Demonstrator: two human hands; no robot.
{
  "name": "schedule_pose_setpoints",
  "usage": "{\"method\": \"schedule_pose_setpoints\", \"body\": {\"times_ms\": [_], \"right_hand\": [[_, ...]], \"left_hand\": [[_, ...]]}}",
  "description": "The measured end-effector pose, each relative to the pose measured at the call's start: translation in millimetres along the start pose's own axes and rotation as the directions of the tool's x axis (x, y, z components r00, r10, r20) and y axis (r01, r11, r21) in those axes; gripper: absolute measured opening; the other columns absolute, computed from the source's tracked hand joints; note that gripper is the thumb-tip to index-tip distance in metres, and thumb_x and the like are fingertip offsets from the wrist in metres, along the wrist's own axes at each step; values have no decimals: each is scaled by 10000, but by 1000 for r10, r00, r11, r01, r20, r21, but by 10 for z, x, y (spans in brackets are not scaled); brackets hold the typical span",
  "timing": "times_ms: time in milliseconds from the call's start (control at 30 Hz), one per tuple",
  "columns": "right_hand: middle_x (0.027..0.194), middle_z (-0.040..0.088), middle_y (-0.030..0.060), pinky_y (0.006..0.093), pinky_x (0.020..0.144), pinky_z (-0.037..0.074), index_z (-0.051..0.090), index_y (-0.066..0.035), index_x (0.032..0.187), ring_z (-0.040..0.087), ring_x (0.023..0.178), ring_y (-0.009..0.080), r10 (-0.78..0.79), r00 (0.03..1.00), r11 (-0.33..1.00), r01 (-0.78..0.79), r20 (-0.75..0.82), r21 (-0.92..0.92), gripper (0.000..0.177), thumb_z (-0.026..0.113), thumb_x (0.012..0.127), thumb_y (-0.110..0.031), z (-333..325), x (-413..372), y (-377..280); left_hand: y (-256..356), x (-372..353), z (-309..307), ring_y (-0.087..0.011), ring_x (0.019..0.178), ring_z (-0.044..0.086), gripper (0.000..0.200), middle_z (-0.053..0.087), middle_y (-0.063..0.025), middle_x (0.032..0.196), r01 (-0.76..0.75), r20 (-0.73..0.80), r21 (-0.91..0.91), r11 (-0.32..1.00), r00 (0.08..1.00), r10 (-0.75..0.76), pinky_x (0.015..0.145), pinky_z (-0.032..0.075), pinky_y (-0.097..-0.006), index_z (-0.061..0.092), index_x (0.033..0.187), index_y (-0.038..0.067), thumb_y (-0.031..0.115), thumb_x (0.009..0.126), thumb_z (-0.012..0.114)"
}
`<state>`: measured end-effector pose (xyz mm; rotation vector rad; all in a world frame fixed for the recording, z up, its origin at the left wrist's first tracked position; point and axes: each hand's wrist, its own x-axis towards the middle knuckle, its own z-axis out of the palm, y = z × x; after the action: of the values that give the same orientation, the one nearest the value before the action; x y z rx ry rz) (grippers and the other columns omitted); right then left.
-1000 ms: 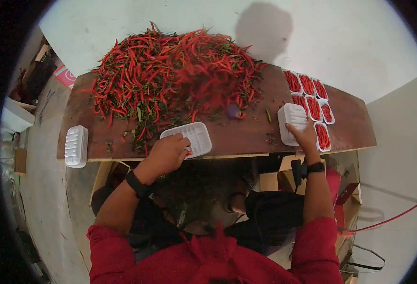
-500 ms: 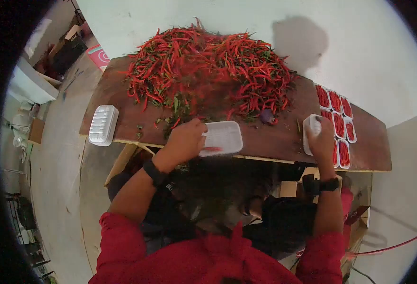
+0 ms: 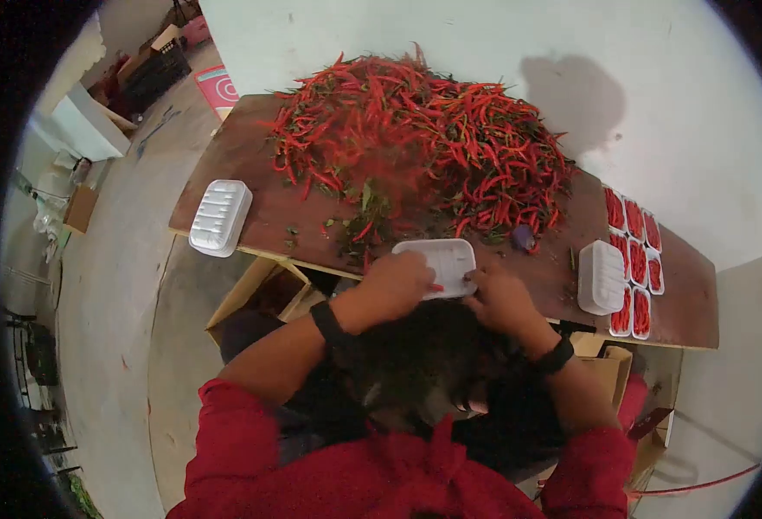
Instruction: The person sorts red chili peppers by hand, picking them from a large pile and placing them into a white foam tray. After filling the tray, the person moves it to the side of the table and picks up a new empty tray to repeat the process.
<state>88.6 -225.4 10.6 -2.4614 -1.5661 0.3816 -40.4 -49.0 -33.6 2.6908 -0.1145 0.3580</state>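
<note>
A white tray [image 3: 447, 253] lies near the table's front edge, with a little red chili in its left part. My left hand [image 3: 396, 285] is closed at the tray's left side; a bit of red shows at its fingertips. At the tray's right front corner, my right hand [image 3: 495, 297] has its fingers pressed together on the rim. Behind the tray rises a large heap of red chilies [image 3: 485, 143] with green stems. A small purple thing [image 3: 522, 237] sits at the heap's right front edge.
Upturned white trays are stacked on the left [image 3: 220, 218] and right [image 3: 601, 278] of the brown table [image 3: 256, 147]. Several chili-filled trays [image 3: 639, 262] stand at the far right. Below the table is an open cardboard box [image 3: 600, 374]. A pale wall [image 3: 701, 130] rises behind.
My right hand has left the right stack of trays and moved left to the working tray. My left hand remains at that tray. The view has shifted, so the table appears farther right.
</note>
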Motion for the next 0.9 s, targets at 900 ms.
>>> {"method": "schedule_pose_setpoints", "body": {"times_ms": [900], "right_hand": [[721, 622, 181, 474, 650, 485, 644, -35, 797, 606, 692, 370, 60, 982, 997, -52, 178, -49, 276, 592, 789, -306, 45, 120, 67]], "left_hand": [[-111, 248, 46, -329, 754, 607, 177, 608, -123, 827, 244, 47, 91, 966, 967, -249, 631, 487, -438, 580, 931, 80, 168, 778, 592]]}}
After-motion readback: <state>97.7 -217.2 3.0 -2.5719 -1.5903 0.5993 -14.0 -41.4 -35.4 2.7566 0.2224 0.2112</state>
